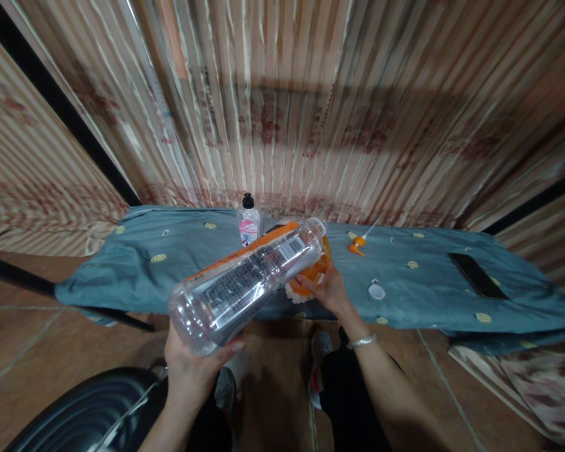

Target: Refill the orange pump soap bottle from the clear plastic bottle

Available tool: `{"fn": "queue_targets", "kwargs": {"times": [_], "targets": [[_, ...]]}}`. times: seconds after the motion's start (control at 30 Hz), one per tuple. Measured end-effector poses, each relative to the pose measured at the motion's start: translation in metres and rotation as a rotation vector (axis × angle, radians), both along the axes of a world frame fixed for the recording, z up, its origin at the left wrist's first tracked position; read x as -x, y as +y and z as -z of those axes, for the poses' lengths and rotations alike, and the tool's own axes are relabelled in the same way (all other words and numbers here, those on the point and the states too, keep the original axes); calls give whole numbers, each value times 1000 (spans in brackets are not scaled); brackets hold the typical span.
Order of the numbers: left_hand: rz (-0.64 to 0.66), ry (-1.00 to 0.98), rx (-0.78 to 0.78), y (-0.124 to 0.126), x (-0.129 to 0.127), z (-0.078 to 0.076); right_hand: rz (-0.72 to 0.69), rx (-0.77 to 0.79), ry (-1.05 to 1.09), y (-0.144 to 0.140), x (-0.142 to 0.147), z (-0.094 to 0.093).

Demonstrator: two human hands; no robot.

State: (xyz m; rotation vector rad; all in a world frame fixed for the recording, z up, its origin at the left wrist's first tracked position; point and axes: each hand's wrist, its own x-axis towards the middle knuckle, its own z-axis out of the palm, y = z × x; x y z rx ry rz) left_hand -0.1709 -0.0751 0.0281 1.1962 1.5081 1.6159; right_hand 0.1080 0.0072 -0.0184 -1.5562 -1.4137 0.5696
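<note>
My left hand [193, 364] is closed around the base of a large clear plastic bottle [249, 282] with an orange-edged label. The bottle tilts up to the right, its neck over a smaller orange bottle [316, 267]. My right hand [332, 290] grips that orange bottle, which is partly hidden behind the clear one. Whether liquid runs between them I cannot tell. Beyond the orange bottle to the right lies an orange pump top [357, 243] with a pale tube. A white round cap [376, 291] rests near the front edge of the cloth.
A narrow surface covered with a teal patterned cloth [169, 276] runs across in front of me. On it stand a clear bottle with a black top [248, 220] and, far right, a dark phone [477, 276]. Curtains [292, 113] hang behind. A black ridged object [85, 408] sits lower left.
</note>
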Motion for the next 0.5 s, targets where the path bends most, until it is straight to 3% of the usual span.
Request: {"fn": "queue_targets", "kwargs": {"times": [0.33,0.5], "targets": [[-10,-33,66,-3,-6,-8,-9,32,4,-1,0,-2],[-78,-29,5,-6,-11,-5,-6,30,1,-1,1,-3]]}}
